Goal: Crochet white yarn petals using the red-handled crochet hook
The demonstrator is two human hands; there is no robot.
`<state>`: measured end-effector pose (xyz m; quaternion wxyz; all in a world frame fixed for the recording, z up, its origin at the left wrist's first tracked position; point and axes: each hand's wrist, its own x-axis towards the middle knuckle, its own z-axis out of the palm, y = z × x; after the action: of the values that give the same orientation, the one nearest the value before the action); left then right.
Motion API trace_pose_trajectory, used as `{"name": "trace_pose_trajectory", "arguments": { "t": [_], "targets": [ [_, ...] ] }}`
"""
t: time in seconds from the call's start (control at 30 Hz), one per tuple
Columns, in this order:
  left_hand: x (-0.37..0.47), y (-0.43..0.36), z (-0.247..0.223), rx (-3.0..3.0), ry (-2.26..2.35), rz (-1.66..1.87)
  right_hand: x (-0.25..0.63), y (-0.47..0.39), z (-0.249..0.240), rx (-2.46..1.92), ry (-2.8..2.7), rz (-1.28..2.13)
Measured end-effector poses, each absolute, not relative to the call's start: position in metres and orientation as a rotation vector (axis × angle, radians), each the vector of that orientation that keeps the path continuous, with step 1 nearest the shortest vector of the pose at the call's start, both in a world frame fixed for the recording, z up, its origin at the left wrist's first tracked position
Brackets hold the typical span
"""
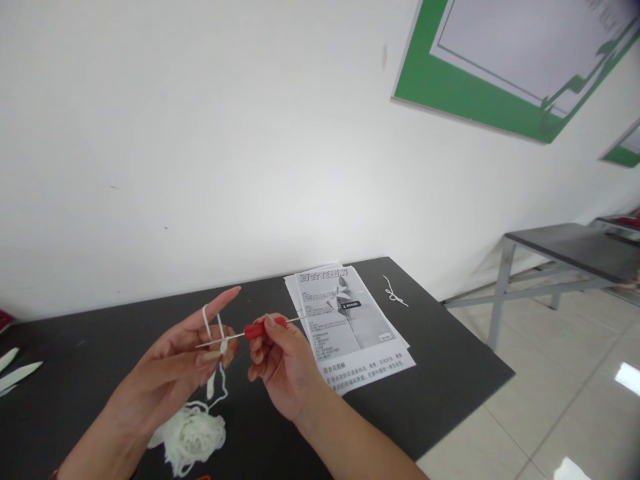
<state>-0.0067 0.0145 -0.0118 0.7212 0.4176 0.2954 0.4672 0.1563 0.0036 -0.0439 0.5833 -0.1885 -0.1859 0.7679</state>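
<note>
My right hand (280, 363) is closed around the red grip of a crochet hook (265, 327), whose thin metal shaft points left toward my other hand. White yarn (223, 345) is looped on the shaft near its tip. My left hand (175, 360) pinches a small piece of white crochet work (211, 381) between thumb and fingers just below the shaft. Its index finger is stretched out, with a strand of the yarn wrapped over it. Beneath this hand a loose ball of white yarn (195, 437) lies on the black table (270, 440), a strand running up from it.
Printed sheets (320, 340) with a flower picture lie right of my hands. Beyond them is a short knotted piece of white yarn (394, 293). White leaf-shaped pieces (20, 375) rest at the far left. A white wall (250, 167) stands behind; another table (575, 247) is at right.
</note>
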Motion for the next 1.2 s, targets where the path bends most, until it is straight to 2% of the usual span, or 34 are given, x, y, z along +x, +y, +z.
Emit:
{"name": "trace_pose_trajectory", "arguments": {
  "t": [0.6, 1.2],
  "targets": [
    [-0.004, 0.012, -0.019, 0.889, 0.541, 1.046, 0.158, -0.002, -0.042, -0.342, -0.343, 1.906],
    [-0.001, 0.011, -0.019, 0.833, 0.326, 0.971, 0.154, -0.006, -0.036, -0.360, -0.492, 1.800]
  ]
}}
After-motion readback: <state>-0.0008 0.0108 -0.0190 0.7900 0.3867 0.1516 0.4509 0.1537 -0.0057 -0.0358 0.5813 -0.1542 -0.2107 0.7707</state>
